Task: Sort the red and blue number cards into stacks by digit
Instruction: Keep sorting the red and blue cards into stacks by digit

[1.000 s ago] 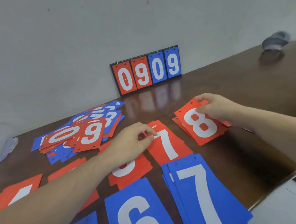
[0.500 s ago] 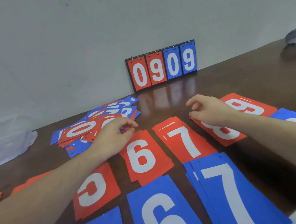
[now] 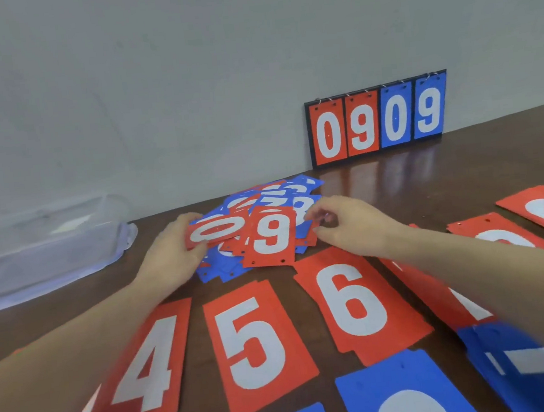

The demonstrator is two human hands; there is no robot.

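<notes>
The unsorted pile of number cards lies at about twelve o'clock from the person, on the dark wooden surface just short of the wall, red and blue mixed and overlapping, so it is likely the stock both hands draw from. The left hand pinches a red 0 card at its left end, thumb below and fingers curled behind, tilted clear of the heap, probably so the digit can be read. The right hand has its fingers loosely curled at the pile's right edge, beside the red 9 card; whether they grip a card cannot be told. Nearer the body, the red 4, red 5 and red 6 stacks run from eight to four o'clock in rising order, apparently leaving each digit its own place. A scoreboard reading 0909 stands against the wall at one o'clock.
</notes>
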